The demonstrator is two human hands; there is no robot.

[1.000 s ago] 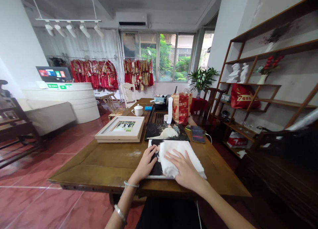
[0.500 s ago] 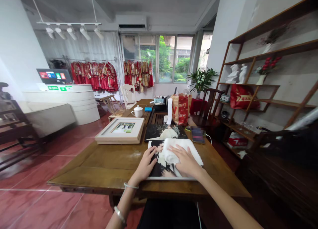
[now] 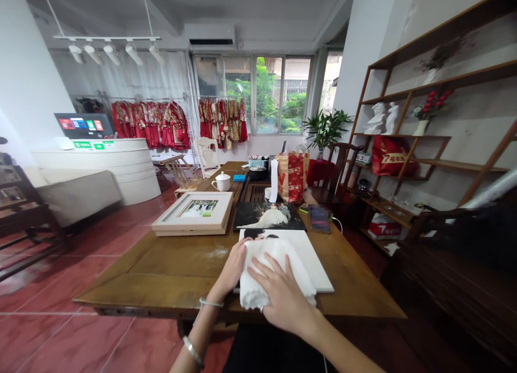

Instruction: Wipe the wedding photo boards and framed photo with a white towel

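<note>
My right hand (image 3: 283,295) lies spread and flat on a folded white towel (image 3: 288,254), pressing it against a photo panel (image 3: 321,268). The panel shows a dark-haired figure at its upper left and has a white right side; the towel covers much of its lower left and overhangs the near edge. My left hand (image 3: 233,265) rests at the panel's left edge with its fingers stretched forward, touching the towel's left side; some fingertips are partly hidden. Just beyond lies a second, dark photo panel (image 3: 252,214) with a figure in a white dress.
A white-framed picture (image 3: 165,226) lies on the wooden table (image 3: 161,270) to the left. Farther back stand a lidded white mug (image 3: 222,182), a blue box (image 3: 239,178) and a red-and-tan paper bag (image 3: 297,181). A phone (image 3: 320,219) with a cable lies at the right.
My right hand has drawn the towel toward me and left, from the panel's upper right to its near left part. The panel's white right side is now uncovered. My left hand has stayed at the left edge.
</note>
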